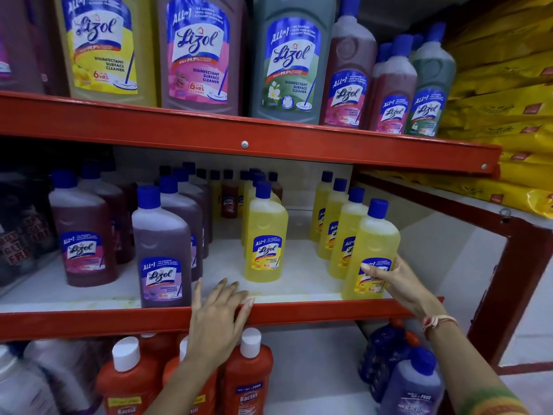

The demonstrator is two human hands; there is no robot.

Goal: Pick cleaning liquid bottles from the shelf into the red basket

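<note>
Orange bottles (pixel 248 375) with white caps stand closest, on the lowest shelf, and both forearms rise past them toward the middle shelf (pixel 119 322). From where I stand, the step in hand looks like lifting the front yellow bottle (pixel 374 250), which stands at the right front edge of that shelf, first in a row of yellow ones running back.

The right hand (pixel 398 280) is on it now: the thumb lies across the label at the front, the fingers reach round the right side and are mostly hidden behind the bottle. The grip is half closed about the lower body, touching it, though I cannot tell whether it is yet squeezing firmly. The bottle's base sits on the shelf, upright.

The left hand (pixel 221 310) holds nothing. Its grip is spread flat, fingers (pixel 232 290) resting over the red lip of the shelf, between the purple bottle (pixel 163 256) and the lone yellow one (pixel 264 235) further back.

To do this well, I would close the right hand fully round the waist of the bottle before raising it, lift straight up to clear the red lip, then draw it out toward the body so it does not knock the neighbour just behind. The liquid looks full, so it should feel heavy; a low hold suits that. No red basket shows in this view, so it must be found before letting go.
</note>
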